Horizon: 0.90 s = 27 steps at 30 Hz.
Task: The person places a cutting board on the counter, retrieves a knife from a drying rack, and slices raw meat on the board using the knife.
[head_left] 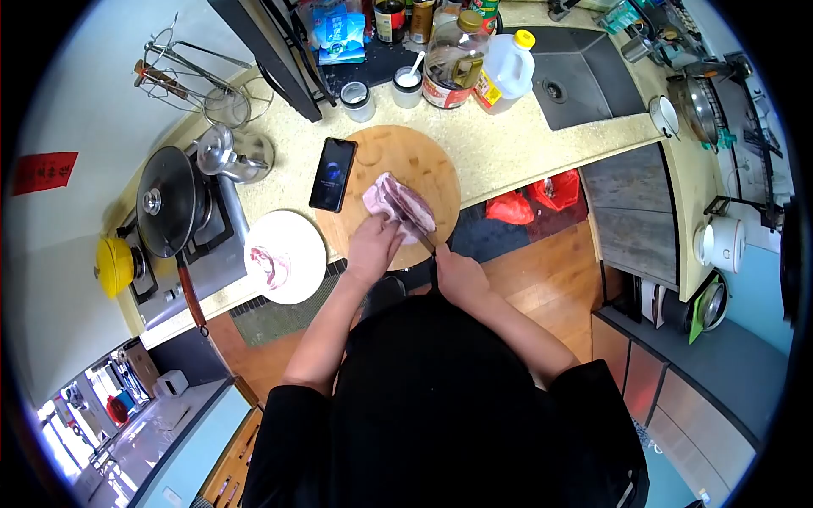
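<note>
A slab of raw pork (395, 196), pink with pale fat, lies on the round wooden cutting board (351, 229). My left hand (373, 247) grips the near edge of the pork with bent fingers. Closed around the handle of a knife (427, 241) is my right hand (460, 276), at the board's near right edge. The blade reaches up to the meat; I cannot tell how deep it sits in it. To the left, a white plate (305, 262) carries a few thin pieces of meat (269, 267). A black phone (333, 175) rests on the board's upper left edge.
On the left stove stand a lidded wok (167, 216), a steel kettle (241, 156) and a yellow pot (114, 266). Behind the board are small jars (357, 103), a large glass jar (451, 72) and a plastic jug (506, 74). The sink (589, 93) is at right.
</note>
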### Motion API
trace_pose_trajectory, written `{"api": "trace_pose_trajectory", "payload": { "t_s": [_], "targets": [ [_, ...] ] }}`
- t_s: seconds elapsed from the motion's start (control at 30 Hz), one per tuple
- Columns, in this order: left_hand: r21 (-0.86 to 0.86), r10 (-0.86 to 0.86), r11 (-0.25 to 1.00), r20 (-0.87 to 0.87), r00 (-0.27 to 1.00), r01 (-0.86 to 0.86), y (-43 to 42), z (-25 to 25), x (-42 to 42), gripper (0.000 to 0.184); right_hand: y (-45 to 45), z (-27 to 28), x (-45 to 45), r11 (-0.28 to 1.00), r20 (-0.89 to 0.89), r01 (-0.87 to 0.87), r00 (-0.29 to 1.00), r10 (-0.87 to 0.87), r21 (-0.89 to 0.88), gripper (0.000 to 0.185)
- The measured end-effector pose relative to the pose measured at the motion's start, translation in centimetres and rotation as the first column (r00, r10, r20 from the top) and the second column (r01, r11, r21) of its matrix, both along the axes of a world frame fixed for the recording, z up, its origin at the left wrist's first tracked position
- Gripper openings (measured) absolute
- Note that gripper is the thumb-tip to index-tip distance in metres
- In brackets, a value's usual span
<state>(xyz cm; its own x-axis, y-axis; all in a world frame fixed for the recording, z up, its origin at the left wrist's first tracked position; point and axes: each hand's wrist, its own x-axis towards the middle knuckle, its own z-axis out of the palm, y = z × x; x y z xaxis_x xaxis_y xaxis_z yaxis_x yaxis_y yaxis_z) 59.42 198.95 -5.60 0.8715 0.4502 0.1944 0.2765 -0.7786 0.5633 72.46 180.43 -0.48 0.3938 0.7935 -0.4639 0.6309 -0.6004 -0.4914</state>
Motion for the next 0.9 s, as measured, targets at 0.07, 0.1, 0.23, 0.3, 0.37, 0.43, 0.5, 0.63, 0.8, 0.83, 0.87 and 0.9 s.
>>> {"api": "trace_pose_trajectory", "payload": {
  "t_s": [0.07, 0.1, 0.23, 0.3, 0.37, 0.43, 0.5, 0.63, 0.8, 0.83, 0.87, 0.9],
  "targets": [
    [-0.010, -0.065, 0.998, -0.081, 0.995, 0.064, -0.3, -0.4, -0.2, 0.023, -0.6, -2.4, -0.3, 1.000, 0.019, 0.012, 1.000, -0.012, 0.006, 0.016],
    [-0.008, -0.072, 0.997, -0.065, 0.995, 0.072, -0.1, -0.9, -0.4, 0.022, -0.4, -1.8, 0.1, 1.000, 0.030, 0.010, 1.000, -0.010, -0.011, 0.014],
    [0.013, -0.092, 0.996, -0.017, 0.996, 0.092, 0.6, -1.7, -1.6, 0.018, -0.6, -0.6, 1.2, 1.000, 0.068, 0.019, 0.997, -0.019, 0.000, 0.016],
    [0.034, -0.120, 0.992, -0.021, 0.993, 0.120, 0.8, -1.6, -1.9, 0.020, -0.8, -0.8, 1.1, 1.000, 0.076, 0.019, 0.997, -0.021, 0.021, 0.016],
    [0.035, -0.108, 0.994, 0.004, 0.994, 0.107, 0.7, -1.3, -2.0, 0.023, -0.9, -1.2, 0.6, 1.000, 0.073, 0.005, 0.997, -0.006, 0.007, 0.015],
    [0.015, -0.115, 0.993, 0.001, 0.993, 0.115, 0.4, -0.3, -1.6, 0.028, -1.0, -1.5, -0.1, 1.000, 0.082, -0.002, 0.997, 0.002, 0.006, 0.016],
    [-0.026, -0.142, 0.990, -0.031, 0.989, 0.141, -0.2, 0.4, -1.0, 0.033, -1.2, -1.8, -0.5, 1.000, 0.097, -0.025, 0.995, 0.025, -0.005, 0.017],
    [0.042, -0.196, 0.979, -0.097, 0.976, 0.200, -0.3, -1.1, 0.3, 0.037, -1.4, -1.4, -0.6, 0.995, 0.123, -0.097, 0.987, 0.101, -0.036, 0.018],
    [0.000, -0.231, 0.972, -0.135, 0.964, 0.233, -0.4, -1.9, 0.5, 0.035, 0.3, -1.5, -0.8, 0.989, 0.045, -0.068, 0.996, 0.075, -0.128, 0.019],
    [-0.026, -0.236, 0.972, -0.149, 0.960, 0.234, -0.5, -1.9, 0.6, 0.034, 1.7, -2.5, -0.8, 0.990, 0.044, -0.062, 0.997, 0.068, -0.125, 0.021],
    [-0.052, -0.237, 0.971, -0.164, 0.958, 0.232, -0.5, -1.9, 0.7, 0.033, 2.3, -3.1, -0.8, 0.991, 0.041, -0.059, 0.997, 0.064, -0.121, 0.024],
    [-0.071, -0.238, 0.971, -0.177, 0.955, 0.228, -0.2, -1.7, 0.9, 0.032, 2.3, -2.9, -0.7, 0.990, 0.035, -0.066, 0.997, 0.071, -0.126, 0.026]
  ]
}}
